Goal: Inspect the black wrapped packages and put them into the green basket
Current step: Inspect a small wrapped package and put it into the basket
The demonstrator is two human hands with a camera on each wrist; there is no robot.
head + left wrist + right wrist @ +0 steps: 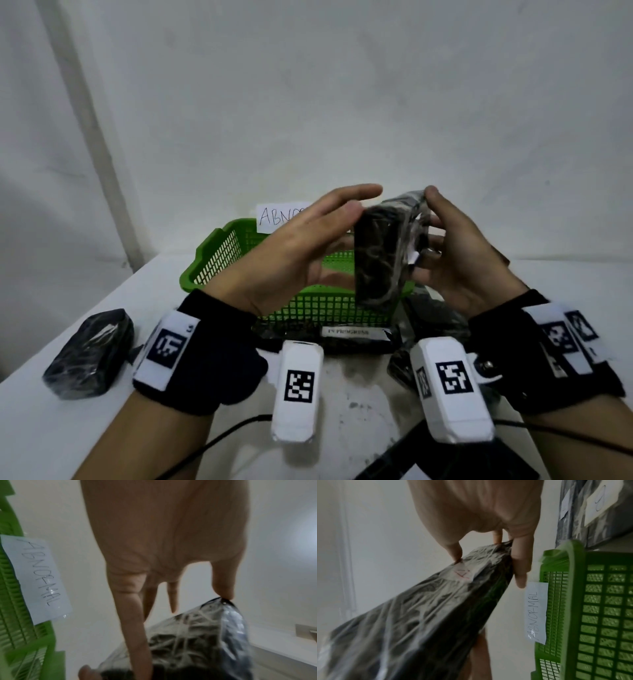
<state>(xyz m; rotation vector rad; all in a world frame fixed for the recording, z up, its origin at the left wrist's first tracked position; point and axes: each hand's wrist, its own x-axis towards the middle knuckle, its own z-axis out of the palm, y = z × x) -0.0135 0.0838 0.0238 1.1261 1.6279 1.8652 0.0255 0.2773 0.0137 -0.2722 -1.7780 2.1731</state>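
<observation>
**Package held upright over the basket**

The right hand (455, 260) grips a black wrapped package (380, 253) above the green basket (219, 253), long axis near vertical, top tilted away. The left hand (294, 246), fingers straight, touches its side.

"ABNORMAL" is handwritten on a white paper label (536, 613) fixed to the rim of the green basket (597, 615). "IN PROGRESS" is printed on a white strip (352, 332) at the basket's near foot. Red characters, possibly "A1", are marked on a small label (462, 573) on the held black package (412, 626). A handwritten "0" appears on a white label (599, 500) on a dark wrapped item (607, 524).
</observation>
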